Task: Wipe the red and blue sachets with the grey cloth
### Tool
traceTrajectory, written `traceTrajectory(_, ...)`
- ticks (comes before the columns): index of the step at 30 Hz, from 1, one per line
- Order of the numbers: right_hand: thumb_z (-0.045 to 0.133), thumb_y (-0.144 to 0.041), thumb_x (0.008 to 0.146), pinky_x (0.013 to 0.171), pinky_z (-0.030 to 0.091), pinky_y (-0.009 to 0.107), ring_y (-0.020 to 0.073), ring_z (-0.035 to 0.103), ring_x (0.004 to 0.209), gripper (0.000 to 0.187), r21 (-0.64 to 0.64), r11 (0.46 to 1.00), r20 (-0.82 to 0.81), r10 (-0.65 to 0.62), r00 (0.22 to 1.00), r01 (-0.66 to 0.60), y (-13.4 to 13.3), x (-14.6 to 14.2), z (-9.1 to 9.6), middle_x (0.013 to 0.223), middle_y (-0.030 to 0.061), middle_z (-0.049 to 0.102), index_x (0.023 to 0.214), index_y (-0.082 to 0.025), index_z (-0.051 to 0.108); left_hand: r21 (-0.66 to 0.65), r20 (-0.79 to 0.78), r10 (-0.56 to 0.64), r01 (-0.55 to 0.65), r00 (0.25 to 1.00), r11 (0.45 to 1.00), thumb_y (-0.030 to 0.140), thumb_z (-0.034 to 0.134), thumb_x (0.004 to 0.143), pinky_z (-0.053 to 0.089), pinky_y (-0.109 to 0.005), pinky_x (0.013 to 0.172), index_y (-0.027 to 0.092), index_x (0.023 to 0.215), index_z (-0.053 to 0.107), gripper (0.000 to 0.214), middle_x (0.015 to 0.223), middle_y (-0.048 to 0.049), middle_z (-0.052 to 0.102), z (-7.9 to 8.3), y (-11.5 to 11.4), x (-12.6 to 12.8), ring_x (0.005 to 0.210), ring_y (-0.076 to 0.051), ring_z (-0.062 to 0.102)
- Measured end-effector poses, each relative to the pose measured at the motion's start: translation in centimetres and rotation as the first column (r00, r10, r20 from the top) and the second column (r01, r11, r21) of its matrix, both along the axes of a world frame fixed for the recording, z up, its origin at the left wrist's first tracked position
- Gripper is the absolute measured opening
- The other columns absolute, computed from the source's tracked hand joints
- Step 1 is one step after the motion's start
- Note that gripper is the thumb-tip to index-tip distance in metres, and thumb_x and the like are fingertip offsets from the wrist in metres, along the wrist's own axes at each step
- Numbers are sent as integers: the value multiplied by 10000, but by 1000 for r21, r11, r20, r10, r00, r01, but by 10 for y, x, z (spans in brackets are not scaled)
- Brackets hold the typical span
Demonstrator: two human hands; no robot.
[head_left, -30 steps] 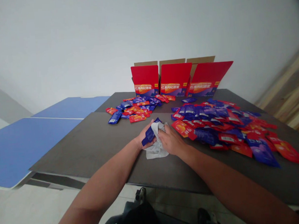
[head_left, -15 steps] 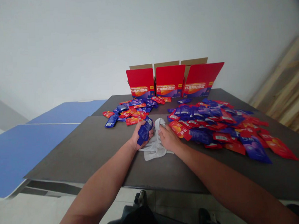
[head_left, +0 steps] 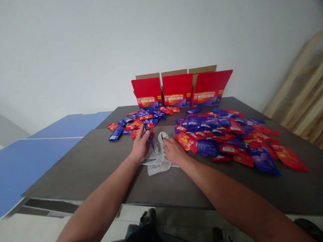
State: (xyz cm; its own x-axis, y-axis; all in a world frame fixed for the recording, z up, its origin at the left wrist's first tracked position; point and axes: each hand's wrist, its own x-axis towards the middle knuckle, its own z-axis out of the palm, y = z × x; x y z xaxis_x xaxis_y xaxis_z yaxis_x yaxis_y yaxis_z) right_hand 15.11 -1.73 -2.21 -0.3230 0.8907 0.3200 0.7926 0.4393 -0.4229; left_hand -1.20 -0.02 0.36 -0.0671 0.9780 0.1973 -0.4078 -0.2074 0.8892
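Observation:
My left hand (head_left: 140, 148) pinches a blue sachet (head_left: 149, 137) and holds it edge-on just above the dark table (head_left: 99, 159). My right hand (head_left: 173, 151) rests closed on a crumpled grey cloth (head_left: 158, 160) lying between both hands. A small pile of red and blue sachets (head_left: 136, 122) lies just beyond my left hand. A much larger spread of sachets (head_left: 226, 136) covers the table to the right of my right hand.
Three open red cartons (head_left: 180, 90) stand in a row at the table's far edge against a white wall. Blue tables (head_left: 32, 158) adjoin on the left. Wooden slats (head_left: 307, 104) lean at the right.
My left hand has drawn the blue sachet away from the cloth towards the small pile and turned it edge-on. My right hand stays on the cloth. The view has shifted slightly.

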Motion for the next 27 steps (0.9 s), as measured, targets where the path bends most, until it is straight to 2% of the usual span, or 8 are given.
traceTrajectory(3,356,-250,960,948,417,318,230,537,1126,392,-6,1000,-16,7,1000,-7,-1,0,1,1234,140,543,1316,-185,506,233,-245,45,14,969,972,368,742,756,348,-397,1091,298,1391,438,708,1427,-83,458,13,0,1,1261,-232,501)
traceTrajectory(7,358,-259,960,942,430,329,228,542,1123,391,-2,1000,-27,22,999,-22,-1,-1,1,1217,129,556,1321,-203,499,465,-542,97,202,835,862,405,728,765,242,-404,1156,290,1464,342,807,1536,-85,317,59,5,16,1413,-262,287)
traceTrajectory(10,364,-269,958,951,431,352,236,557,1105,373,-5,1000,-15,15,1000,-15,1,-1,0,1175,136,584,1281,-186,532,499,-754,141,420,642,758,401,704,782,218,-411,1167,263,1472,341,792,1525,-90,339,91,13,42,1412,-275,285)
traceTrajectory(12,360,-261,959,976,420,361,237,549,1134,379,9,1000,-12,17,1000,-17,3,-1,-2,1213,138,585,1289,-177,528,428,-869,137,584,475,690,351,686,797,243,-433,1153,233,1476,338,772,1512,-111,357,99,21,64,1388,-287,328)
traceTrajectory(16,351,-237,965,1060,353,378,234,482,1255,419,42,999,49,27,998,-30,5,-2,-8,1330,126,560,1356,-159,478,130,-991,77,860,106,494,203,688,759,298,-408,1122,178,1458,376,766,1469,-143,418,81,40,106,1353,-290,382)
traceTrajectory(19,357,-205,956,1087,325,393,241,463,1286,432,24,999,110,24,994,-27,3,-4,-9,1357,125,552,1367,-150,479,-62,-987,111,912,-116,405,114,695,710,305,-379,1115,156,1438,407,784,1442,-147,456,60,50,127,1350,-277,393)
traceTrajectory(23,380,-169,928,1124,278,418,266,403,1341,481,17,999,192,45,980,-49,1,-6,-6,1445,128,459,1403,-139,450,-110,-964,177,905,-198,410,115,693,708,281,-376,1128,71,1423,409,771,1451,-194,428,47,55,140,1359,-282,378)
traceTrajectory(27,398,-165,913,1123,285,410,267,417,1330,490,15,998,182,61,981,-65,1,-5,-4,1441,119,467,1399,-152,460,-80,-966,194,914,-169,398,123,705,697,278,-345,1126,78,1422,409,784,1450,-184,432,45,58,142,1353,-259,383)
